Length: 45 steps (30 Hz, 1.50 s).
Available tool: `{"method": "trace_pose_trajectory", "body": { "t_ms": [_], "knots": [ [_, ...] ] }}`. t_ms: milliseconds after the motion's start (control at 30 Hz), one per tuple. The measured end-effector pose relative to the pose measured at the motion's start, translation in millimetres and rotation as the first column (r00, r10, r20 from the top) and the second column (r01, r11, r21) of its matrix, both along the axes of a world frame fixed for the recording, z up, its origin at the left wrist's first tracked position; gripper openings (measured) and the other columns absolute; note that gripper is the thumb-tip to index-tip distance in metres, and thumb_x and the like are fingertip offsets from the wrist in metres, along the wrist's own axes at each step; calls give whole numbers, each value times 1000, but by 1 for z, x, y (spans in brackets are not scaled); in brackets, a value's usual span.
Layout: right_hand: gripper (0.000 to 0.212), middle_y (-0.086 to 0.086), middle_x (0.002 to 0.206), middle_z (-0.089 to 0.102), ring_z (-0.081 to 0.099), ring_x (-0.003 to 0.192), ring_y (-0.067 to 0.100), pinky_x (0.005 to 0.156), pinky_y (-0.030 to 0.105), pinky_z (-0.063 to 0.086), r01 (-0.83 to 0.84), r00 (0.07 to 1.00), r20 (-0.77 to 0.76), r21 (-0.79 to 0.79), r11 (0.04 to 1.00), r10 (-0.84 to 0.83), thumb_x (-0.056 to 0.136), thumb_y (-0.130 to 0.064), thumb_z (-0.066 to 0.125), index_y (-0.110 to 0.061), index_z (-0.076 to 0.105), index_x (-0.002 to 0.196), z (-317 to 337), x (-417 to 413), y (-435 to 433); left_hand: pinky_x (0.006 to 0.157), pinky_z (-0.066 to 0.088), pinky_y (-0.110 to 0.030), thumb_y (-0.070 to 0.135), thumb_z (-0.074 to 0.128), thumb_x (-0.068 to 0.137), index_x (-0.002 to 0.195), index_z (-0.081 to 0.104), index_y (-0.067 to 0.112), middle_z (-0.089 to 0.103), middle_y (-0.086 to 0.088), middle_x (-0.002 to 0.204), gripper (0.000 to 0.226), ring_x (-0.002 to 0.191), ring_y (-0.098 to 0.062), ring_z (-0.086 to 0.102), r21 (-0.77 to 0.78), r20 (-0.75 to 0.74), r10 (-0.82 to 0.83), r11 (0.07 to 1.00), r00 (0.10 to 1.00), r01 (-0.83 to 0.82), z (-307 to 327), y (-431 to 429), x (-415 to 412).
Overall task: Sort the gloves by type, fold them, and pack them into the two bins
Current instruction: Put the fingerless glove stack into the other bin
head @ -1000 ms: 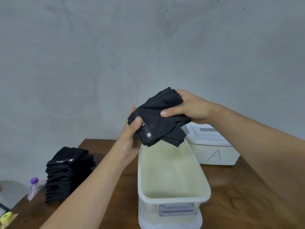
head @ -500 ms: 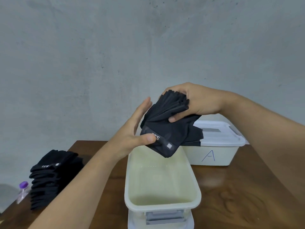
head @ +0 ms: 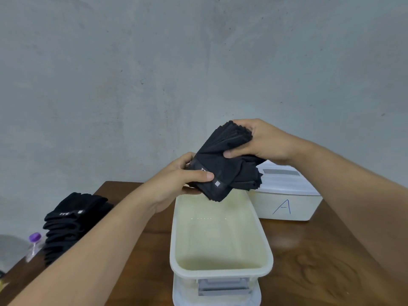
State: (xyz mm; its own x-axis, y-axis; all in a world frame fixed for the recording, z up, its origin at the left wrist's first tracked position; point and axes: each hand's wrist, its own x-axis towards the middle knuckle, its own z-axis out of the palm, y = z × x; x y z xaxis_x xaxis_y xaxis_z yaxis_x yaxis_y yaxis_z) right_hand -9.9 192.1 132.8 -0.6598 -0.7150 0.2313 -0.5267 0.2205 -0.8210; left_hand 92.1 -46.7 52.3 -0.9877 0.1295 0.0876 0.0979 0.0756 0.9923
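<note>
— Left hand (head: 187,180), centre of the frame: curled round the lower end of a bundle of black gloves (head: 223,164), thumb on top near a small white label (head: 217,183).
— And the right hand (head: 262,140)?
— Just up and right of centre, clamped on the bundle's upper end, thumb across the front, fingers behind.
— Held where?
— In the air, tilted, lower corner hanging just above the far end of the open bin (head: 220,272).
— And that bin?
— Pale floor and walls in view. Standing lengthwise at lower centre on the wooden table (head: 320,261), with a grey latch (head: 223,286) showing under its near rim.
— Second bin?
— Lidded bin (head: 287,206) to the right of centre, behind the bundle, marked with a blue "A" on its front wall. Close beside the open one's far right corner.
— Rest of the gloves?
— Stack of folded black gloves (head: 72,221) at the lower left of the frame, well apart from both bins. Beside it, further left, a small clear bottle (head: 34,241) with a purple cap.
</note>
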Motion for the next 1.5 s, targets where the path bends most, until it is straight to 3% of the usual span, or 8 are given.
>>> {"method": "trace_pose_trajectory", "body": {
  "t_ms": [233,367,500,600,900,1200,1333,1500],
  "knots": [
    [43,-5,127,76,73,116,15,105,44,58,83,976,191,121,989,-106,92,-24,84,-28,67,131,-27,-2,5,96,60,-59,13,90,76,132,62,24,78,-4,119,63,110,-30,76,93,84,107,989,991,-114,3,0,-1],
    [99,-23,155,47,51,139,-2,119,39,45,229,961,-211,242,943,-179,72,-52,95,-51,40,153,-12,-5,19,87,62,-45,13,91,81,134,54,30,78,-7,115,66,101,-25,78,-140,63,58,989,996,-49,10,-3,-1],
    [113,-38,160,21,21,150,-12,115,12,23,107,883,-436,548,829,174,71,-55,94,-55,25,161,12,15,6,87,62,-46,24,98,67,129,53,38,76,-9,112,78,96,-30,77,-306,11,38,951,999,-33,14,-2,-6],
    [99,-32,145,49,57,123,-1,92,17,46,102,893,-384,684,723,237,71,-59,92,-47,38,153,0,13,-16,95,60,-50,27,98,64,129,51,38,77,-5,113,81,100,-29,77,-360,0,16,933,1000,-15,17,-1,-7],
    [30,-13,103,77,75,92,8,75,23,59,-123,966,-84,683,720,245,89,-50,82,-32,71,111,-32,-1,-35,105,55,-57,15,94,70,136,50,28,72,-7,125,81,112,-31,74,-334,142,-12,941,990,60,-12,-14,1],
    [38,-6,126,75,73,117,17,108,47,55,-314,946,143,632,708,293,97,-33,78,-30,66,133,-68,-23,-54,92,50,-24,59,82,83,138,42,50,57,30,135,69,108,11,64,-696,61,4,717,998,39,-15,-15,3],
    [42,-12,122,76,71,116,10,112,42,52,-311,945,157,710,632,288,97,-35,78,-27,65,136,-92,-30,-63,110,40,-31,60,59,98,152,35,45,45,22,154,61,141,-1,45,-737,-220,99,635,970,-232,-24,-15,0],
    [53,-7,124,75,72,109,10,103,33,57,-299,946,182,805,512,268,97,-40,76,-25,59,145,-121,-36,-82,97,38,-30,39,41,111,155,35,33,45,2,158,44,129,-15,52,-739,-159,214,622,964,-260,-53,-9,-10]
  ]
}}
